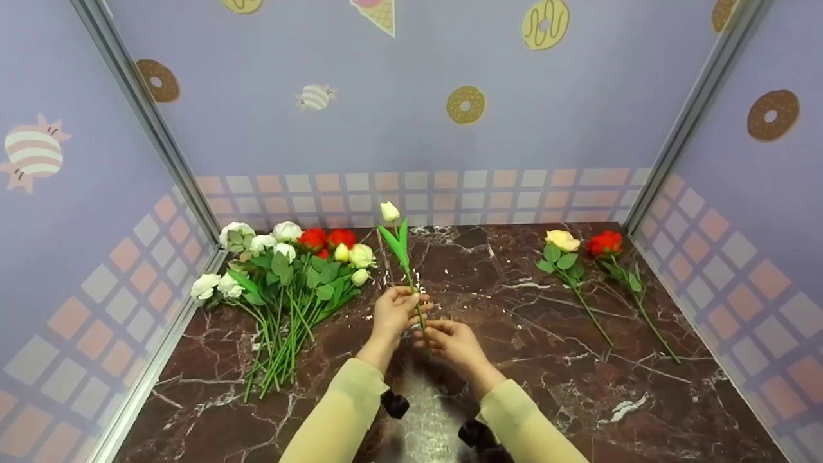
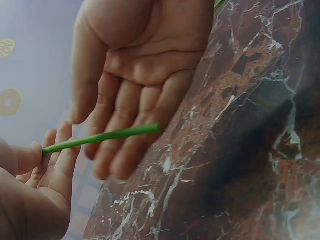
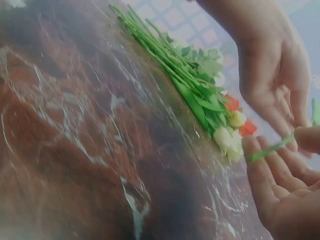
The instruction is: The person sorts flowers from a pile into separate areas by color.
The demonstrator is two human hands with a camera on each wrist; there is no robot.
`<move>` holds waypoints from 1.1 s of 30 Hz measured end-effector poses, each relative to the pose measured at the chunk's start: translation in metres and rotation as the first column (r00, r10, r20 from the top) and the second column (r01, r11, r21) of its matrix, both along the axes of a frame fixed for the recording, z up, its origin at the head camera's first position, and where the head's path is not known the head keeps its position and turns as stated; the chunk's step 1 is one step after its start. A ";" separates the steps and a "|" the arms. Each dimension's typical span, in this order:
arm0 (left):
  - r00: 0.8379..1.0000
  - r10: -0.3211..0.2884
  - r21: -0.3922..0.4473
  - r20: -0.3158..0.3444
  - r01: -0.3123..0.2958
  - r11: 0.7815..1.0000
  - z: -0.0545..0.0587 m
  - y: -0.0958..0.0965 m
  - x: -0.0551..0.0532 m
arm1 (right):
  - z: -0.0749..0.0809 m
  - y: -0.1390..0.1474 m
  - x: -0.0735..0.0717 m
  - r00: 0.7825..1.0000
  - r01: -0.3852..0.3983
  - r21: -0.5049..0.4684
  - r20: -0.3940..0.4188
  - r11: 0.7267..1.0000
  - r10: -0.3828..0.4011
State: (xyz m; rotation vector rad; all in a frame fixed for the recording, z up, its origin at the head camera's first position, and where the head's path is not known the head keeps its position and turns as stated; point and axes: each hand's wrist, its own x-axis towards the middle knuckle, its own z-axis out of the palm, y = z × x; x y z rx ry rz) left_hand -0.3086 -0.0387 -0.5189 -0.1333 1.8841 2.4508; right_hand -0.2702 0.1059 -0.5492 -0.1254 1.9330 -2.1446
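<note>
Along the left edge of the marble surface, reaching towards its far left corner, lies a bunch of flowers, its white, red and pale yellow blooms towards the far edge and its green stems gathered towards the near edge. To the right of it, held above the middle of the surface, is 1 white tulip, tilted so that the bloom leans left, with 2 long leaves showing below the bloom. The left hand pinches its stem between thumb and fingers, a narrow grip set on the bare stretch under the leaves; bloom and leaves rise beyond the fingers, and the cut end sticks out on the other side, towards the right hand. That hand is looser: in the left wrist view its fingers are extended behind the end of the stem, the thumb apart from them, and whether they press on it I cannot tell. Farther right, near the far right corner, lies a pale yellow rose, its stem slanting towards the near right. Rightmost, beside the right edge, a red flower lies at a similar slant.
</note>
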 end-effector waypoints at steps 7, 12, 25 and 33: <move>1.000 -0.002 -0.020 -0.020 0.002 1.000 -0.006 0.002 0.003 | -0.004 -0.007 0.006 0.997 0.076 0.031 -0.013 0.997 -0.076; 1.000 -0.005 -0.006 -0.019 0.005 1.000 -0.008 0.004 0.004 | -0.006 -0.009 0.007 0.991 0.123 0.061 -0.054 0.990 -0.120; 0.998 -0.055 -0.081 0.021 0.056 0.995 -0.006 0.005 0.001 | -0.008 0.000 0.004 0.987 0.144 0.110 -0.093 0.983 -0.134; 0.996 -0.089 -0.085 0.025 0.091 0.992 -0.002 0.004 -0.002 | -0.008 0.010 -0.001 0.984 0.155 0.094 -0.099 0.983 -0.146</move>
